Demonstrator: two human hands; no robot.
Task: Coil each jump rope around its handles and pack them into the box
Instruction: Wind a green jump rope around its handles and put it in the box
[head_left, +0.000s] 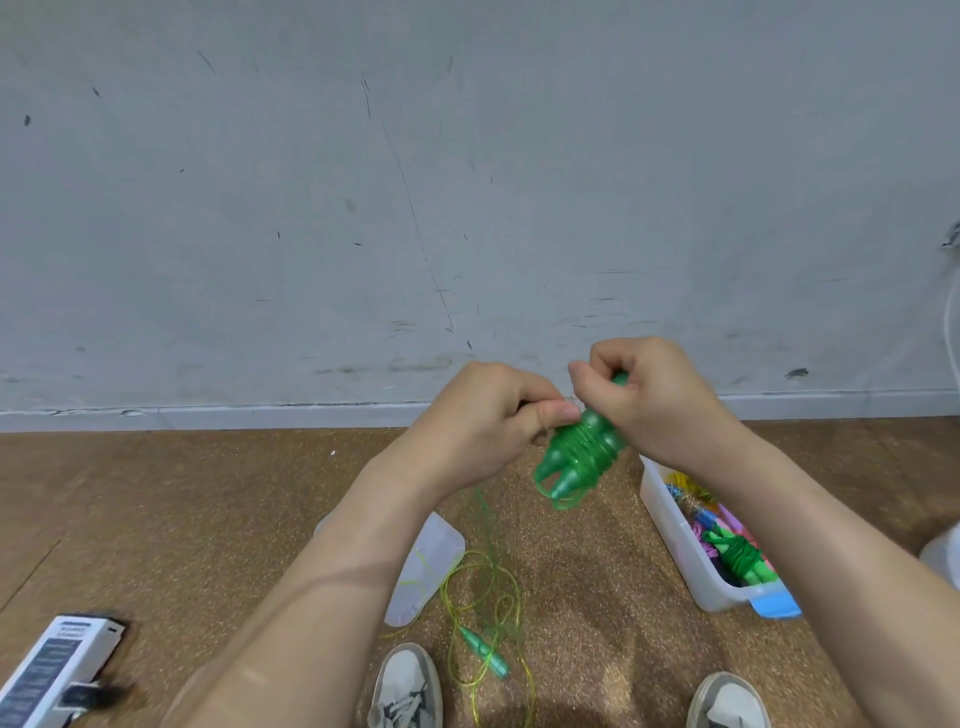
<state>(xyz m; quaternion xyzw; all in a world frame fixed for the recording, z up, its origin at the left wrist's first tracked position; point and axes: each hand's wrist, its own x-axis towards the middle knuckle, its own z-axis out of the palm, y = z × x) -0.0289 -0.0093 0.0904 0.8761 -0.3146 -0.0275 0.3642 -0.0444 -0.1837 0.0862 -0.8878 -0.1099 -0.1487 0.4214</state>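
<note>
A green jump rope (579, 457) has its two handles held together, with the cord wound several times round them. My right hand (649, 400) grips the upper end of the handles. My left hand (493, 421) pinches the thin cord beside the bundle, thumb against fingers. A short green loop hangs under the handle tips. On the floor below lies another jump rope (483, 597), yellow-green cord loose in loops, with a teal handle (485, 652). A white plastic box (680, 540) stands on the floor at the right and holds several coiled ropes, one green (740, 558).
A clear plastic lid (431, 566) lies on the cork-brown floor under my left forearm. A white and black carton (52, 670) sits at the lower left. My two grey shoes (408, 686) show at the bottom edge. A grey wall rises behind.
</note>
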